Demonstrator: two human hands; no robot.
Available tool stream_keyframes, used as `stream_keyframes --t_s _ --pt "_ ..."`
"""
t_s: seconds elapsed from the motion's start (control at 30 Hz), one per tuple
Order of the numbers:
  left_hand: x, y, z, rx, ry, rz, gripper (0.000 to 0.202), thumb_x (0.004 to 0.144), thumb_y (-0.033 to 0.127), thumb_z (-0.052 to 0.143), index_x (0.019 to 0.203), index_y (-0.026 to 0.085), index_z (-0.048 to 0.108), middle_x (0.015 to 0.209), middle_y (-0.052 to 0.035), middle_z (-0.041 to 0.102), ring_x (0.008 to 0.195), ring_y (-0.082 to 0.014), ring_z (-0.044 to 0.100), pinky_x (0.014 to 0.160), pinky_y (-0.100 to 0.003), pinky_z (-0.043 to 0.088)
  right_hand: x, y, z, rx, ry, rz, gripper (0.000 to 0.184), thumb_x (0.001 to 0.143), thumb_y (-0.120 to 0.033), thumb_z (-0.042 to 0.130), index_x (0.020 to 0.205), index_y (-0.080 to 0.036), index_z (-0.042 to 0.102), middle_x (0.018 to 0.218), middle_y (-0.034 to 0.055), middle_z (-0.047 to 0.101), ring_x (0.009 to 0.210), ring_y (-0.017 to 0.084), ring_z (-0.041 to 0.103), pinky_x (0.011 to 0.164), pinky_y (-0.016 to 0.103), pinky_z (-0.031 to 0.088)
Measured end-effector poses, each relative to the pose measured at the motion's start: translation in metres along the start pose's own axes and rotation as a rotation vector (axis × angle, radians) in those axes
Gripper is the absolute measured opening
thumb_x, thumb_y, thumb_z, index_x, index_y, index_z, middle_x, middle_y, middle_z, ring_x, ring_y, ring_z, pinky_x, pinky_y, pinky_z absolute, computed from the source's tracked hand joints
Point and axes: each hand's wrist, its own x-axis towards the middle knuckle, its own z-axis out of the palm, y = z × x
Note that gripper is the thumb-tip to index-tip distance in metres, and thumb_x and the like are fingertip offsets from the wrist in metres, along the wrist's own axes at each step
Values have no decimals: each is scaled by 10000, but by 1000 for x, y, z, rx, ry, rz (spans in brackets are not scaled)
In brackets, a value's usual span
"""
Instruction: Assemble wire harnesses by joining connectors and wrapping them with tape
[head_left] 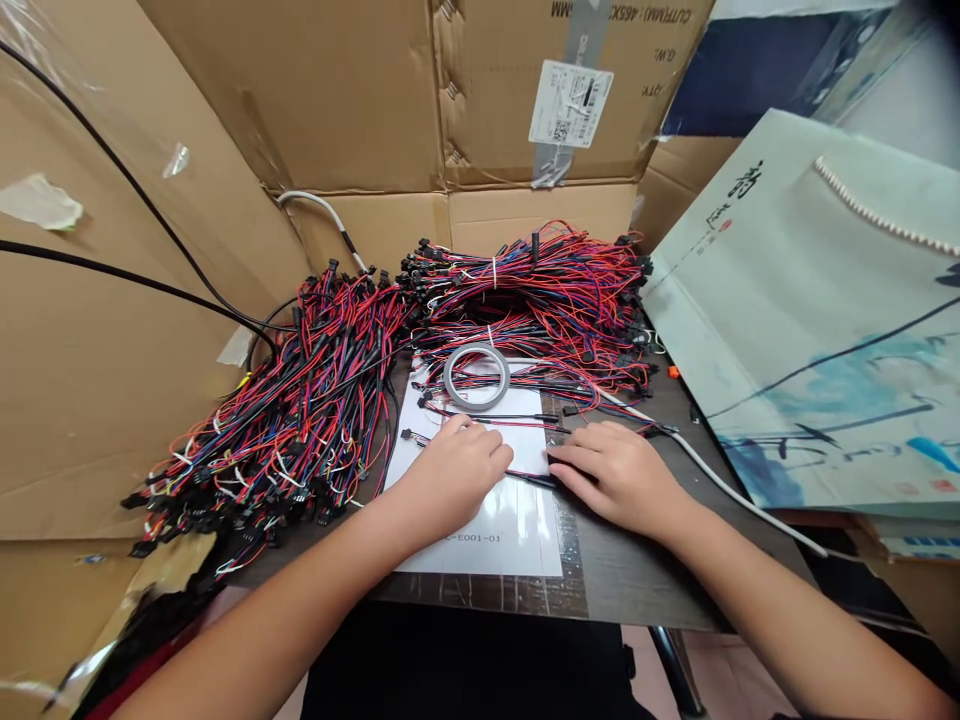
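Leaning over the desk (645,575), held the left hand (461,468) low above a white sheet (525,535), with fingers curled in and bunched together. Could not tell from above whether pinching anything with those hidden fingertips. Had a thin wire lead (527,476) stretching out from under both sides of the left hand: to a small black connector (406,434) on its left, and to a dark end beside the right hand (619,475).

Held that right hand palm down, near the left one but apart, with fingers bent and lying close together, right at the dark end of the lead. Could not make out whether pinching that end or merely touching it.

Had more leads (517,417) lying just beyond the left hand, with black-sleeved parts reaching toward the right. Had a roll of grey tape (505,378) lying flat a little farther out past the left hand.

Saw a thick pile of red, blue and black wires (532,275) beyond both hands, bound with white ties, and another heap of wires (337,370) to the left of the left hand. Saw a pale cable (720,475) slanting past the right hand and off to its right, and a pale paper bag (795,330) leaning farther right. Faced a cardboard wall (360,90) behind everything.
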Motion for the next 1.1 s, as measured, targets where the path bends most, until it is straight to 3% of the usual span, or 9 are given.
stream_keyframes --t_s 0.13,0.23,0.33,0.43,0.53,0.67,0.8,0.97,1.1 --pt "-4 -3 -34 -32 69 -138 202 1005 283 385 965 182 555 785 -26 663 719 -197 630 637 -330 421 -9 -3 -13 -121 449 74 435 874 -221 635 1305 -256 593 1150 102 665 1020 263 594 908 441 468" --pt "-17 -16 -70 -21 295 -264 217 1008 328 393 1054 222 577 863 -1 687 761 -166 652 644 -302 443 -16 -8 -17 -295 671 104 627 818 -259 673 1411 -354 492 1340 104 561 1148 347 519 943 522 458" --pt "-36 -34 -96 66 562 -496 208 971 374 479 1072 265 624 912 15 690 781 -156 645 705 -304 477 -15 -8 -12 -265 575 1 688 796 -280 702 1426 -398 452 1383 81 527 1172 341 501 955 517 476" --pt "-55 -55 -107 169 768 -742 267 947 409 498 1114 259 642 1001 -9 683 937 -221 643 839 -385 501 -7 -1 -2 -183 417 33 612 831 -246 673 1402 -363 485 1357 79 567 1213 325 500 1023 532 434" --pt "-73 -78 -104 227 635 -933 325 967 422 423 1217 299 589 1087 -21 651 1039 -290 605 891 -482 493 1 9 6 -119 248 101 437 890 -237 608 1322 -286 575 1271 81 635 1185 299 525 1024 519 417" --pt "-90 -105 -88 346 349 -1039 250 906 409 502 1011 258 671 913 -35 679 794 -252 623 734 -437 525 4 17 13 -85 85 139 327 949 -300 550 1251 -207 632 1221 99 661 1111 273 561 998 487 429" --pt "-90 -102 -79 401 247 -833 335 886 391 546 1174 254 647 1076 -55 722 895 -258 660 806 -456 530 4 16 14 -86 37 162 331 972 -341 522 1244 -191 639 1250 106 649 1109 262 578 1001 473 425" --pt "-55 -53 -72 190 243 -436 327 958 312 455 1233 225 609 1228 -73 664 1078 -241 630 966 -406 501 6 15 14 -83 59 175 314 973 -338 520 1226 -200 647 1225 102 664 1096 255 588 981 467 431" --pt "-12 -34 -42 149 79 -265 339 935 170 443 1223 247 605 1205 -77 635 889 -202 664 742 -324 519 11 14 11 -88 74 166 310 975 -327 512 1221 -197 648 1215 102 667 1094 254 585 959 456 443"
